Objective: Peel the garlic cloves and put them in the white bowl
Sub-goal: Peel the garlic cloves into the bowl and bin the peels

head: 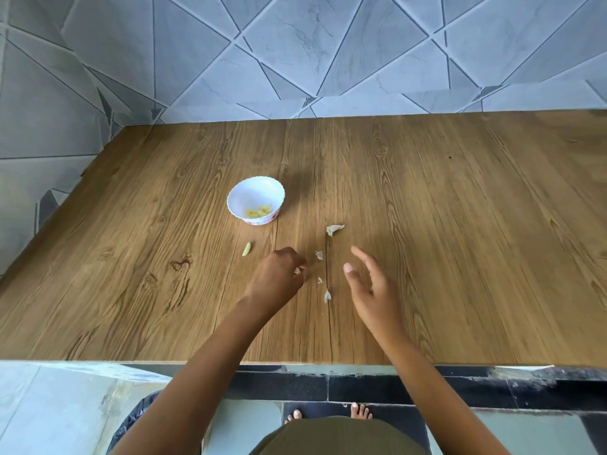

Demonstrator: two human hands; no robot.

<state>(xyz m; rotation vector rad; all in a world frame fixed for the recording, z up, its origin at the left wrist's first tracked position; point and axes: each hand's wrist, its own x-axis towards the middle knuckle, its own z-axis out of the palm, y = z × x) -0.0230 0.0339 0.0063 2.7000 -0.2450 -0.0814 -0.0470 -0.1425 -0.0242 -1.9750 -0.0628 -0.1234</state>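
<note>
— Garlic cloves (259, 211), where are they?
— Peeled ones sit in the white bowl (244, 192), beyond the hands to the left. One loose clove (246, 249) lies on the table (460, 224) just near of it.
— And the hands?
— Left hand (279, 277) pinches a small white bit (297, 271), fingers curled. Right hand (368, 287) is slack, fingers spread, holding nothing. Skins (327, 295) lie between them.

One white bowl (255, 192) holds a heap of peeled cloves (259, 211) too bunched to count. One loose peeled clove (246, 249) and four skin scraps (335, 229) lie on the table (460, 224).
</note>
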